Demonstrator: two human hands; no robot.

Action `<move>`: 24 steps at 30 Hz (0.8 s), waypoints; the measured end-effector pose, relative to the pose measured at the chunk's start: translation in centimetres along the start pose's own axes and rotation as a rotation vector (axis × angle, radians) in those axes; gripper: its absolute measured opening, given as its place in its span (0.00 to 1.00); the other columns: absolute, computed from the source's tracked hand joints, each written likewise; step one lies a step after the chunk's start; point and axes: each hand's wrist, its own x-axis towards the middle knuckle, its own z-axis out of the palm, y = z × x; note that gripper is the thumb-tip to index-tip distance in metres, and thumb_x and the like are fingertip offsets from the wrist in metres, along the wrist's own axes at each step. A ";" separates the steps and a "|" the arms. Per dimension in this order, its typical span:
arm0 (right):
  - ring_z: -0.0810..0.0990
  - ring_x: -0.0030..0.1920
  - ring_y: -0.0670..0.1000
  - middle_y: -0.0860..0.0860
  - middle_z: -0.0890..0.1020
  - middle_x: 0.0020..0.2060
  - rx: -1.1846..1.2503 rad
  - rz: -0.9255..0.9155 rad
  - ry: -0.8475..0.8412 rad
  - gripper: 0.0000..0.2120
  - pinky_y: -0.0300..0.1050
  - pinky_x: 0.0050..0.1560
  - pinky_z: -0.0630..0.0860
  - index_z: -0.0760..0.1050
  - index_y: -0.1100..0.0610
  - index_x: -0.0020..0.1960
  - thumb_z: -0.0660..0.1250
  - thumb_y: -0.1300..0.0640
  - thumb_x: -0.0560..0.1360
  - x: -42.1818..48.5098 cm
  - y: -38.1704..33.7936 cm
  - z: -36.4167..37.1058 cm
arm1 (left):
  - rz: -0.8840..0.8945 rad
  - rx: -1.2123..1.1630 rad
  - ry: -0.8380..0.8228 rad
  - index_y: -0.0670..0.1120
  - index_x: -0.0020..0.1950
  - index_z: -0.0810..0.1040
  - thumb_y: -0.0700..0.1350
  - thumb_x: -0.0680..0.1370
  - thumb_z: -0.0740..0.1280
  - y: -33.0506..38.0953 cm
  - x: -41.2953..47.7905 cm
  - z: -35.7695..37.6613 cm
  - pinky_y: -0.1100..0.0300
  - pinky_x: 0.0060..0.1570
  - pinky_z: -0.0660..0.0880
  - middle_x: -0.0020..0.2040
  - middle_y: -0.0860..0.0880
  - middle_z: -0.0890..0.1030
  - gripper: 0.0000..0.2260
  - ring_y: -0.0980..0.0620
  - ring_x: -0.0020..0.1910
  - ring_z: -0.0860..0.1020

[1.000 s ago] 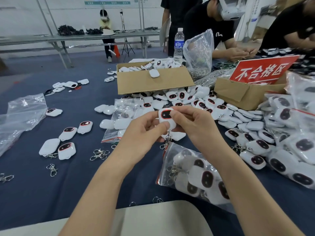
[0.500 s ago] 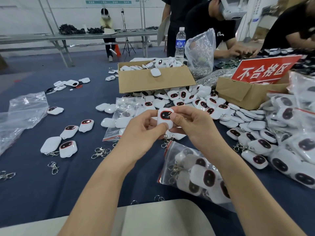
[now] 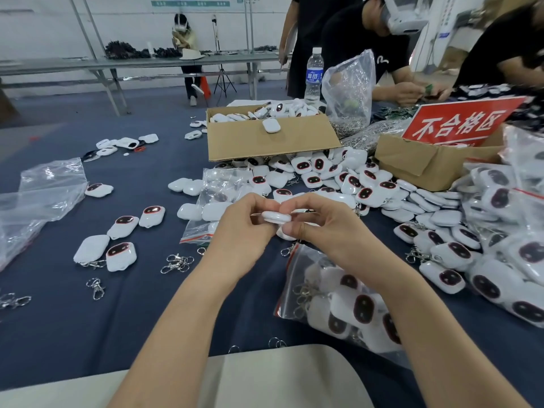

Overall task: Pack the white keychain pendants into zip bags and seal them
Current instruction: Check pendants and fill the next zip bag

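Two hands share one white pendant (image 3: pixel 275 217), held edge-on just beyond the mouth of the half-filled zip bag (image 3: pixel 287 278), which lies on the table (image 3: pixel 141 325). The left hand (image 3: pixel 244 231) pinches one end with curled fingertips. The right hand (image 3: pixel 326 231) closes thumb and fingers round the other end, thumb underneath. Neither hand holds anything else. Whether a clasp hangs from the pendant I cannot tell.

The pendant is a small, rounded slab of glossy white plastic, showing only its rim. Its fellows inside the bag, and in the heap of loose pendants (image 3: pixel 441 254) to the right of the bag, have a dark oval window ringed in red on one face, and many carry a metal clasp.

I judge it light and stiff, a hard shell that will not give, yet smooth enough to slide from a loose pinch. It is best gripped across its flat faces or by the rim. The bag looks like soft, slippery film, so its mouth wants holding open at the red zip strip.
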 end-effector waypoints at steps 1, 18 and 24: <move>0.85 0.53 0.51 0.53 0.86 0.51 -0.001 0.003 -0.001 0.12 0.41 0.55 0.81 0.82 0.49 0.48 0.74 0.66 0.74 0.0 0.1 0.0 | -0.005 0.012 0.002 0.47 0.49 0.80 0.35 0.77 0.72 0.0 0.0 0.1 0.51 0.57 0.78 0.50 0.44 0.86 0.08 0.45 0.53 0.83; 0.71 0.26 0.41 0.42 0.78 0.25 -0.597 0.390 -0.236 0.17 0.36 0.30 0.70 0.82 0.50 0.51 0.63 0.39 0.79 -0.6 0.1 -3.6 | -0.196 0.408 -0.467 0.44 0.58 0.78 0.41 0.80 0.69 1.3 -1.2 -1.8 0.66 0.36 0.77 0.43 0.47 0.82 0.07 0.59 0.34 0.79; 0.68 0.25 0.43 0.45 0.74 0.27 -0.471 0.427 -0.264 0.19 0.36 0.27 0.66 0.83 0.54 0.48 0.66 0.39 0.77 -0.9 0.3 -3.9 | -0.289 0.308 -0.484 0.41 0.59 0.80 0.39 0.80 0.70 0.4 -1.2 -1.3 0.63 0.41 0.80 0.47 0.42 0.85 0.08 0.55 0.37 0.81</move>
